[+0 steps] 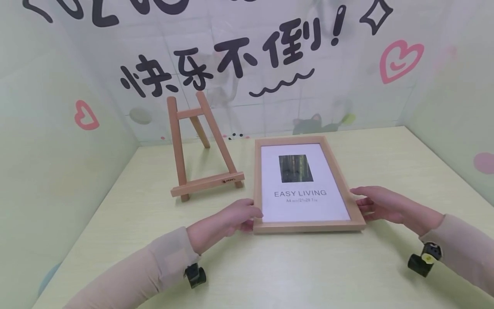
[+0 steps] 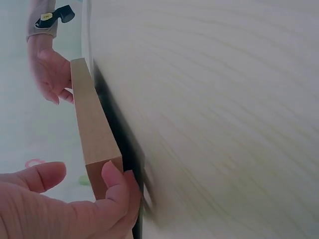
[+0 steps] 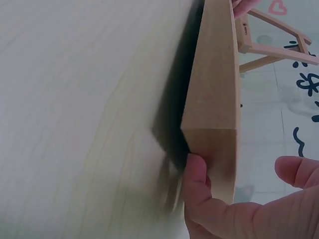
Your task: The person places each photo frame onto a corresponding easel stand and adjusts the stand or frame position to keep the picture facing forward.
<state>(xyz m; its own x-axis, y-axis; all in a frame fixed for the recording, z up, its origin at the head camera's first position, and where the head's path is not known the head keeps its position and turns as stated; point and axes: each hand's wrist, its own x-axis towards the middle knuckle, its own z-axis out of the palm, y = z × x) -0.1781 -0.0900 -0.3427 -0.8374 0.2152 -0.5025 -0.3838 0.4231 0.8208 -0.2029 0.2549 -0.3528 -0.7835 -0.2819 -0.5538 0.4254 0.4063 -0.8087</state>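
Note:
A light wooden picture frame (image 1: 308,226), with a white sheet reading "EASY LIVING" behind its front, lies face up low over the table. My left hand (image 1: 241,216) holds its near left corner, thumb above and fingers curled at the side and lower edge. At the right side, my right hand (image 1: 380,205) grips the frame near its other front corner; in the right wrist view the fingers (image 3: 197,174) bend against the side and underside. Dark shadow shows beneath the frame's near edge. Left of the frame a small wooden easel (image 1: 208,183) stands upright.
The pale wood-grain table (image 1: 308,270) meets printed walls on the left, back and right. Black characters and pink hearts mark the back wall (image 1: 247,111). A small black camera (image 1: 194,274) is strapped to the left wrist, another camera (image 1: 424,259) to the right.

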